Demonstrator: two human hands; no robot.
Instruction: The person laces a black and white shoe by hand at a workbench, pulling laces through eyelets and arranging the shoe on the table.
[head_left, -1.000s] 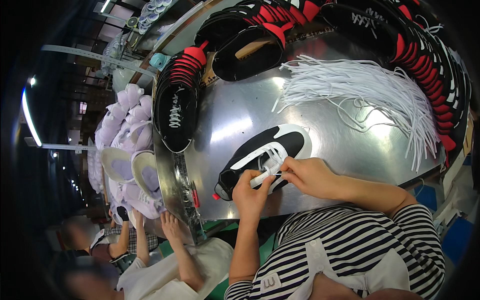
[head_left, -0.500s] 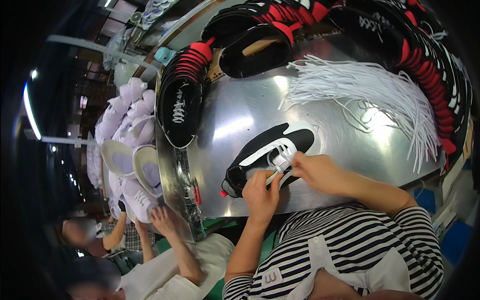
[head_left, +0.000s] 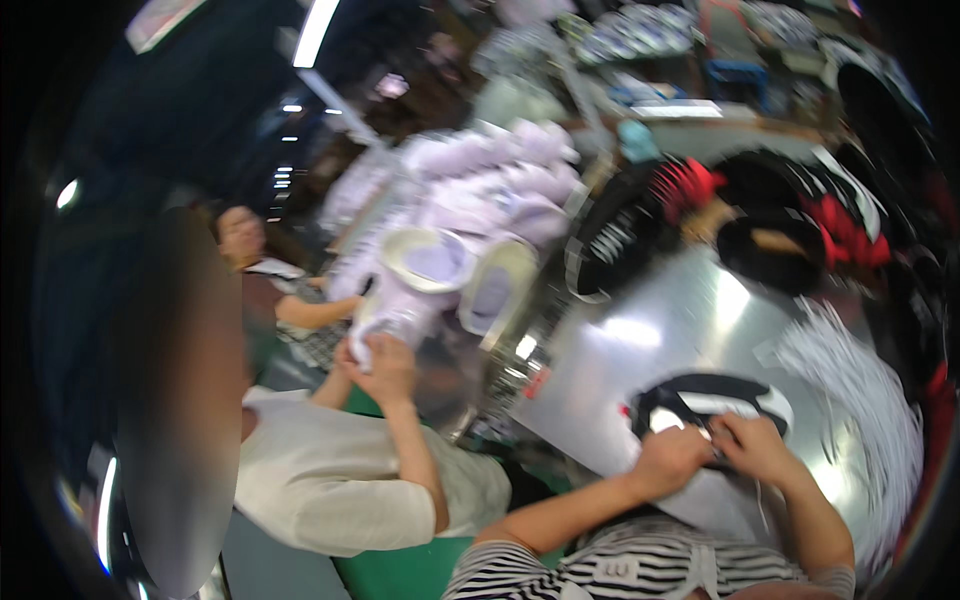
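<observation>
From my end of the feed the view is smeared by blur, so I read the finer details with caution. The black low-cut shoe with a white side panel and a white edge at its toe (head_left: 712, 402) lies on the brushed, shiny metal tabletop (head_left: 590, 385), near the edge closest to the wearer. I see its toe pointing right and a small red tab (head_left: 626, 410) at its left end. The wearer's bare left hand (head_left: 675, 462) is curled at the near side of the shoe, its fingers bunched together. The bare right hand (head_left: 757, 447) sits just beside it, fingers bent and also drawn together, over the near side of the shoe. I cannot tell what, if anything, either hand has clamped. A thin white strand (head_left: 762, 503) hangs below the right hand.

To the right of the shoe I have a long, loose bundle of white laces (head_left: 850, 400) curving along the tabletop. Beyond the shoe, toward the far left corner, stands a nested row of black shoes with bright red parts (head_left: 622, 228), and to its right a black shoe with an open top (head_left: 770, 250). A small red object (head_left: 537, 382) lies by the table's left edge. Farther left, a co-worker in a cream short-sleeved shirt (head_left: 350, 475) has both hands on a pale lavender-white shoe (head_left: 370, 340), next to a heap of similar pale shoes (head_left: 470, 205)
</observation>
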